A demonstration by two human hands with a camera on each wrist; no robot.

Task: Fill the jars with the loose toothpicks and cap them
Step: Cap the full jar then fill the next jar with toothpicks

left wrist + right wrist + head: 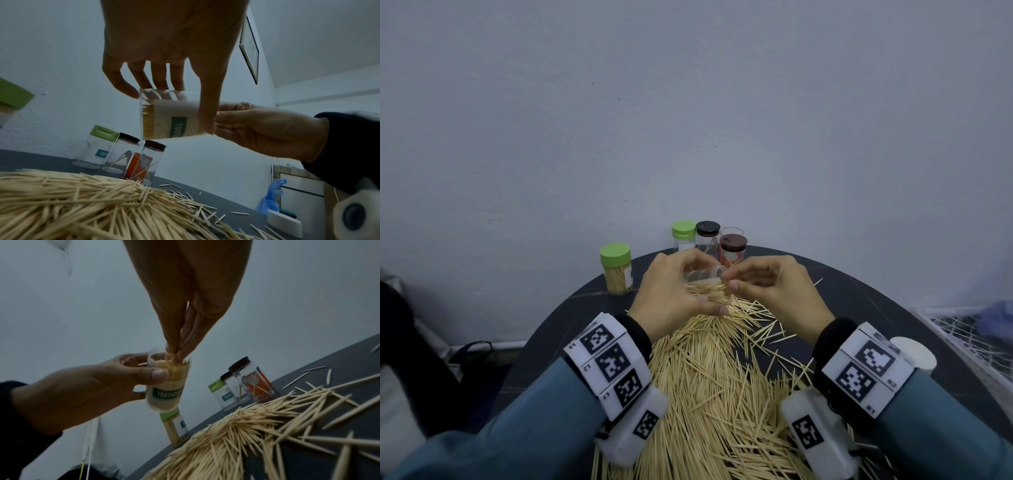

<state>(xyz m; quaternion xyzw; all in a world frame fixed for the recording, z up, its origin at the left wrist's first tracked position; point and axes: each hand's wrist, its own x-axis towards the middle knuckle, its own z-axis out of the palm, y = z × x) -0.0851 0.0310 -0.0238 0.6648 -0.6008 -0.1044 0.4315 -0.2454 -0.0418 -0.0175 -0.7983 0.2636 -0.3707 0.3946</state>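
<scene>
The left hand (82,386) grips an uncapped clear toothpick jar (167,382) round its body, thumb across the front above the green "TOOTHPICK" label, fingers behind. The jar is lifted off the worktop (859,298), already packed with toothpicks. The right hand (185,296) has its fingertips (180,353) pinched together at the jar's open mouth, on the tops of a few toothpicks; how many it pinches cannot be told.

In the head view the jar (703,274) lies tilted, mouth toward the right hand (777,291), with both hands meeting above the far end of the loose toothpick pile (715,377). The pile covers the middle of the round dark worktop from the near edge up to the hands; stray picks fan out to the right, and bare surface shows on either side.

Near the far edge, by the wall, stand a filled jar with a green cap (616,269) to the left, apart from a tight cluster: a green flip-cap jar (683,234), a black-lidded jar (707,233) and a brown-lidded jar with an orange label (732,248).

Only the left wrist view shows that the cluster's jars hold just a few toothpicks each, and it alone shows a blue plastic bag (271,198) beyond the worktop's right edge. Only the right wrist view looks into the held jar's mouth.
</scene>
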